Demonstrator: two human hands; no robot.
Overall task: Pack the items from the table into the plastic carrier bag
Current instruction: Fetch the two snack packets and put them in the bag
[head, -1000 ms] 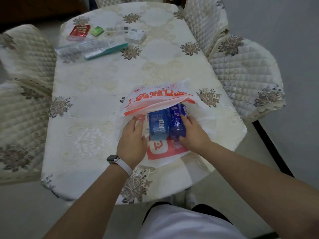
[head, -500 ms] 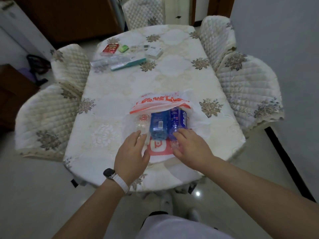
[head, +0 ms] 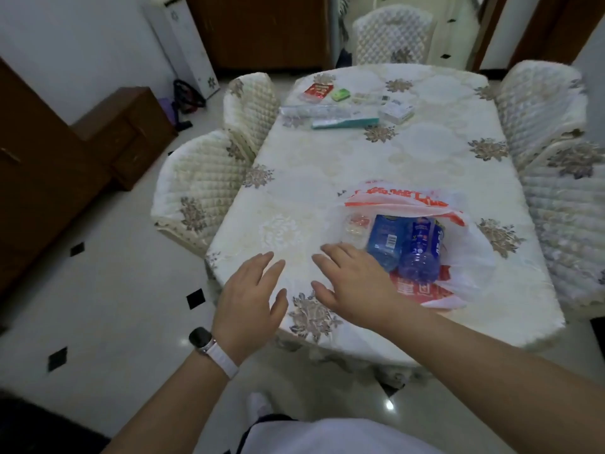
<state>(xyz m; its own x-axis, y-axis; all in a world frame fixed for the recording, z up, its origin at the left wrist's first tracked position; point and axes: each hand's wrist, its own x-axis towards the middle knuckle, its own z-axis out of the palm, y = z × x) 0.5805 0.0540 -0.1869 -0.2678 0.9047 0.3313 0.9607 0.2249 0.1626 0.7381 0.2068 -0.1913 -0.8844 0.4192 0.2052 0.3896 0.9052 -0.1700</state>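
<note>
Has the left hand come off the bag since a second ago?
Yes. The left hand has drawn back leftward off the carrier bag, toward the near edge of the table, open and holding nothing.

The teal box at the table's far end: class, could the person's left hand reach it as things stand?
Probably not without leaning or stepping closer. The left hand is open and empty, with bare tablecloth between, but the teal box lies at the far end.

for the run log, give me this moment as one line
left hand open, empty | right hand open, empty | carrier bag holds two blue bottles | red packet, teal box, white box unpacked, table far end
</note>
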